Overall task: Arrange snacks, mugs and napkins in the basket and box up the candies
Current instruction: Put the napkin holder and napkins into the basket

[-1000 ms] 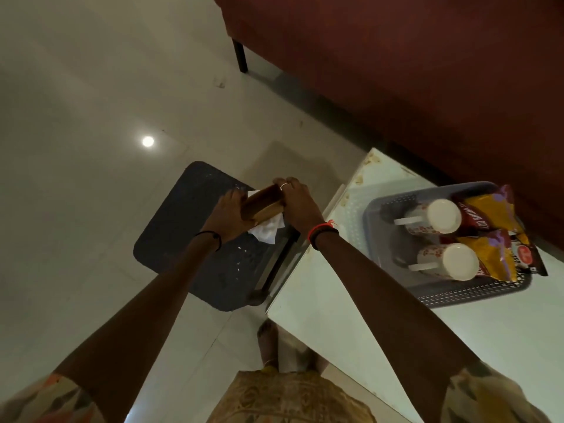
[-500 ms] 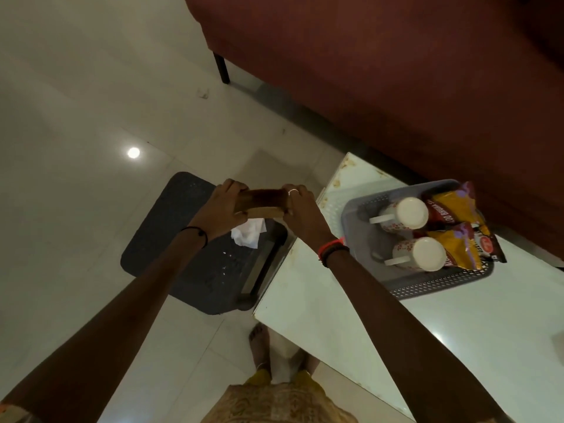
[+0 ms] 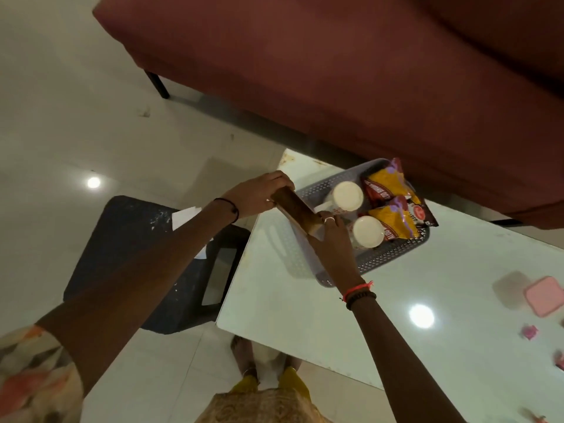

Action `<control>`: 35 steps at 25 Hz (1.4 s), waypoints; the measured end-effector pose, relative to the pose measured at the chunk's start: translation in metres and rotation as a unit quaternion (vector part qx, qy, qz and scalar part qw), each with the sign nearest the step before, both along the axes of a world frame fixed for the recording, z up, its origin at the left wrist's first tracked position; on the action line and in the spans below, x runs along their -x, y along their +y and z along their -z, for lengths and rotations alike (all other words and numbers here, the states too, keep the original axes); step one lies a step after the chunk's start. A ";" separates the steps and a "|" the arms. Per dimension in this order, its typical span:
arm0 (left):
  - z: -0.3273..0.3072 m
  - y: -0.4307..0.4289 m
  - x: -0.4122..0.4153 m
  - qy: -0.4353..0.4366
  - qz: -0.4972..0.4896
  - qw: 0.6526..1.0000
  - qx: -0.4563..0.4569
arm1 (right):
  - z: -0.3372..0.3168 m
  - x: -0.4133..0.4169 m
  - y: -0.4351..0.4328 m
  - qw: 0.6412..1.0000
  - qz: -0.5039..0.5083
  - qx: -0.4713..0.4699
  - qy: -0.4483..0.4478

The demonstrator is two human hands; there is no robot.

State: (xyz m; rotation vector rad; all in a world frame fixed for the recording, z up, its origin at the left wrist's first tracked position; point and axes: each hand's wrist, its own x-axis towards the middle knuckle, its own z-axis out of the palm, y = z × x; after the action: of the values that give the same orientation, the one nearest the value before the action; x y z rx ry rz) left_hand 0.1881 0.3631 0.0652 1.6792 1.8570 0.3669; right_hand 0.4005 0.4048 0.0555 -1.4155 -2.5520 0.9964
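Note:
Both hands hold a flat brown napkin holder (image 3: 295, 209) over the left end of the grey perforated basket (image 3: 393, 258). My left hand (image 3: 259, 193) grips its far end, my right hand (image 3: 334, 239) its near end. Inside the basket lie two white mugs (image 3: 348, 196) (image 3: 367, 232) on their sides and two yellow-and-maroon snack packets (image 3: 386, 186) (image 3: 396, 222). A pink box (image 3: 544, 296) and a pink candy (image 3: 529, 332) lie on the white table (image 3: 305, 306) at the right.
A dark stool (image 3: 128, 239) with white napkins (image 3: 186, 215) on it stands left of the table. A maroon sofa (image 3: 366, 71) runs along the far side. My feet are under the table's near edge.
Both hands carried the brown holder from above the stool rightward to over the basket's left end. White napkins stayed on the stool.

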 end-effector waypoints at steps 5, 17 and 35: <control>0.021 0.042 -0.034 -0.011 0.070 0.997 0.036 | 0.011 -0.033 0.003 0.997 0.061 0.034 -0.034; 0.085 0.054 -0.070 0.189 0.185 0.964 0.041 | 0.066 -0.050 -0.003 0.978 0.118 0.146 -0.086; 0.104 0.060 -0.077 0.254 0.147 0.956 0.032 | 0.070 -0.044 0.017 0.969 0.149 0.190 -0.053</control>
State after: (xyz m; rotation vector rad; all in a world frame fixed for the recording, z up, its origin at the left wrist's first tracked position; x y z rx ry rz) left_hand 0.2651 0.4226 -0.0384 2.1038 1.8863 -0.2734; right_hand 0.4447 0.4217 -0.0147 -1.9226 -2.1947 1.4364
